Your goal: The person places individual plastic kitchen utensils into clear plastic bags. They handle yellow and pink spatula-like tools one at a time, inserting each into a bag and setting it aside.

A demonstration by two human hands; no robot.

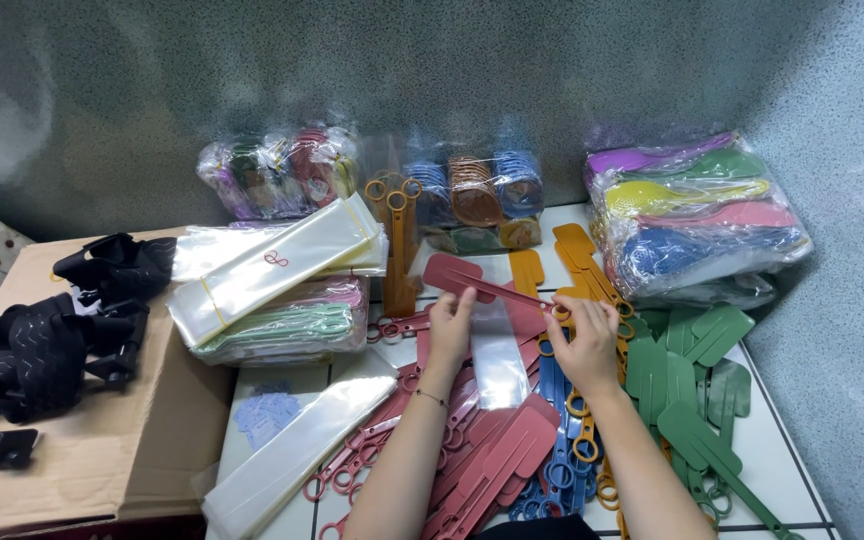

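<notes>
My left hand (449, 322) grips the top of a clear narrow plastic bag (498, 360) that hangs down over the pile. My right hand (586, 340) holds the ring-handle end of a dark red plastic spatula (467, 276), whose flat blade points up-left just above my left hand's fingers. Below both hands lie heaps of the same flat spatulas: red ones (482, 465), blue ones (555, 440), orange ones (577, 262) and green ones (687, 385).
Stacks of clear bags (282, 262) and one long sleeve (297, 455) lie to the left. Bagged coloured utensils (692, 215) and bagged strainers (472, 190) stand at the back. A cardboard box (112, 450) carries black straps (47, 345). A grey wall rises close behind and on the right.
</notes>
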